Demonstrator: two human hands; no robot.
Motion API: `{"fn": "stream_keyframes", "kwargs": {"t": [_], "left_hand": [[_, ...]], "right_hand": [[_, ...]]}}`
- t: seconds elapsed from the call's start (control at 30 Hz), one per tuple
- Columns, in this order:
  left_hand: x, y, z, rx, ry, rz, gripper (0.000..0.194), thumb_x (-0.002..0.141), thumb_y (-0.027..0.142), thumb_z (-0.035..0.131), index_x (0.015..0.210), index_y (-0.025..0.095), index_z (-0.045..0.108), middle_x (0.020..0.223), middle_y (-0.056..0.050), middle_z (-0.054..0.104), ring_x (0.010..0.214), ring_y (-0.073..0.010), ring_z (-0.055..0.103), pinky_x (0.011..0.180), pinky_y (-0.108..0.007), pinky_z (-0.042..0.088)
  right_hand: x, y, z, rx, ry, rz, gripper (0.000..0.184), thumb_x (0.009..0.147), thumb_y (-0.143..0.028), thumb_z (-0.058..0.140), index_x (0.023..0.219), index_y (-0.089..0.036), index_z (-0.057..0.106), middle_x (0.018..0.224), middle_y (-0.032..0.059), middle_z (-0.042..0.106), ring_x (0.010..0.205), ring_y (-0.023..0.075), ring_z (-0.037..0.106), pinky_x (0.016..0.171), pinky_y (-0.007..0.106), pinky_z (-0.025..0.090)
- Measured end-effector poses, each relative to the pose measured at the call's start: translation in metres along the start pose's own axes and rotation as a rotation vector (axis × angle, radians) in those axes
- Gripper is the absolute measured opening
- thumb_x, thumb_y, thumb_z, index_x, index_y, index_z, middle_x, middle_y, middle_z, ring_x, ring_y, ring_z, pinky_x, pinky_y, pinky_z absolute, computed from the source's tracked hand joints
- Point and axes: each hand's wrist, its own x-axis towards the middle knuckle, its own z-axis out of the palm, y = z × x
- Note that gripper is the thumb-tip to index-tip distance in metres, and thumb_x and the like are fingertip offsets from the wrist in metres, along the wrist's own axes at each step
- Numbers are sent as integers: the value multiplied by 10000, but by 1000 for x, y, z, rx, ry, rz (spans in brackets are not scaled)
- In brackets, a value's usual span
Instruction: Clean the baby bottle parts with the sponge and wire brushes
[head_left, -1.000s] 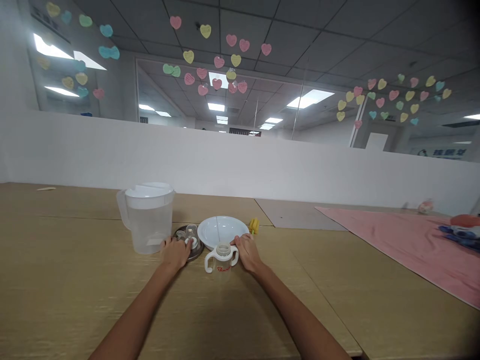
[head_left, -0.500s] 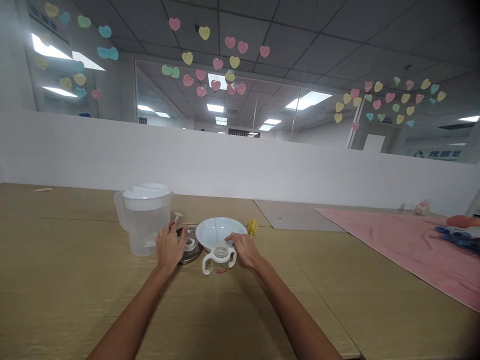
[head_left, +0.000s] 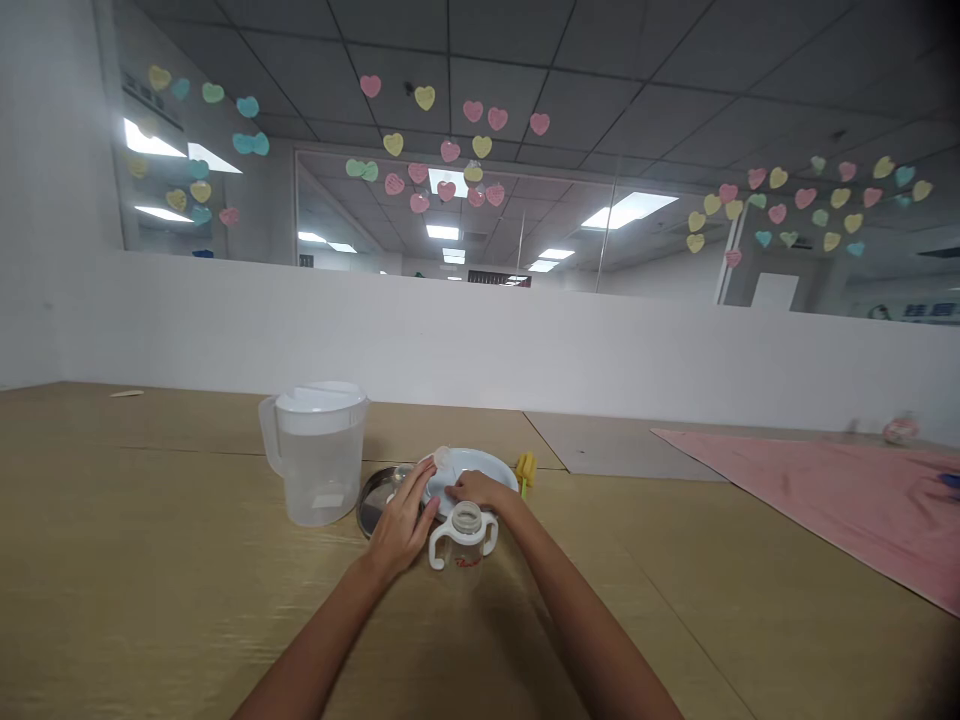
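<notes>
My left hand (head_left: 405,522) reaches over the right side of the round metal dish (head_left: 369,508) to the edge of the white plate (head_left: 484,462). A pale, translucent piece (head_left: 442,458) shows at its fingertips; its exact kind is unclear. My right hand (head_left: 480,489) is over the plate with its fingers curled, and what they hold, if anything, is hidden. In front of both hands stands a clear baby bottle (head_left: 466,548), uncapped, with two white handles and red lettering.
A lidded, translucent pitcher (head_left: 321,470) stands left of the dish. Behind the plate's right side lies a yellow sponge brush (head_left: 526,468). A pink cloth (head_left: 825,500) covers the table's right part, and a white wall (head_left: 420,350) bounds the back.
My left hand has moved right, from beside the pitcher to the plate's edge, and the pale piece now shows at its fingertips. My right hand's fingers are more curled. The view has shifted slightly.
</notes>
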Motion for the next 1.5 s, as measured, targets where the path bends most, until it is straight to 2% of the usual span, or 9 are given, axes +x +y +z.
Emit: {"fn": "stream_keyframes", "kwargs": {"t": [0.13,0.3,0.4,0.57,0.67,0.83,0.93,1.17,1.5], "left_hand": [[0,4,-4,-66,10,28,418,897,285,324,1293,155,359,1366,-117,366,1270,-214,332,1049,-360,300],[-1,7,-2,-207,3,-4,503,873,300,393,1342,192,246,1394,-142,284,1179,-230,451,988,-396,373],[0,9,-1,-284,-23,-33,515,871,296,399,1347,215,221,1406,-141,238,1079,-198,525,905,-359,448],[1,10,-1,-266,-22,-47,506,866,291,402,1338,227,235,1391,-140,257,1037,-189,524,899,-388,444],[0,9,-1,-319,-25,-26,509,870,278,395,1344,232,217,1396,-137,235,1054,-189,512,912,-394,436],[-1,10,1,-447,-66,-3,512,880,270,373,1356,222,189,1405,-139,203,1101,-211,487,934,-416,421],[-1,11,2,-512,-59,-27,512,878,289,384,1353,222,205,1410,-133,205,1102,-222,488,948,-428,409],[-2,10,3,-563,-73,-19,509,876,295,396,1349,243,215,1401,-117,237,1096,-226,495,975,-433,377],[-2,11,3,-533,-85,-1,506,879,287,388,1349,249,203,1401,-117,222,1080,-211,504,968,-403,375]], "right_hand": [[1,2,-8,-22,-96,85,237,590,-73,589,382,-159,516,363,-27,498,366,91,434,446,211,337],[1,-5,-37,9,-55,140,217,593,-3,500,609,-154,654,619,18,658,488,107,543,508,200,399],[-3,-20,-62,29,13,139,282,639,-10,459,770,-139,674,740,47,671,507,98,557,546,207,419],[-22,-65,-97,149,287,-4,423,713,-36,406,1059,-212,572,770,4,628,564,93,570,573,214,433],[-30,-85,-104,233,303,-34,507,717,-31,398,1173,-240,477,776,-21,616,590,87,577,607,223,447],[-31,-99,-102,476,128,-24,212,742,-105,465,900,-137,602,716,35,651,723,130,616,669,240,458],[-31,-103,-101,642,68,-13,85,757,-188,510,803,-147,569,728,41,672,770,140,626,725,260,447],[-30,-105,-98,634,88,-17,40,763,-212,514,757,-173,509,763,31,678,785,137,619,743,279,435],[-27,-105,-99,745,184,-30,27,735,-154,528,710,-154,515,713,18,636,615,92,589,659,249,480]]}}
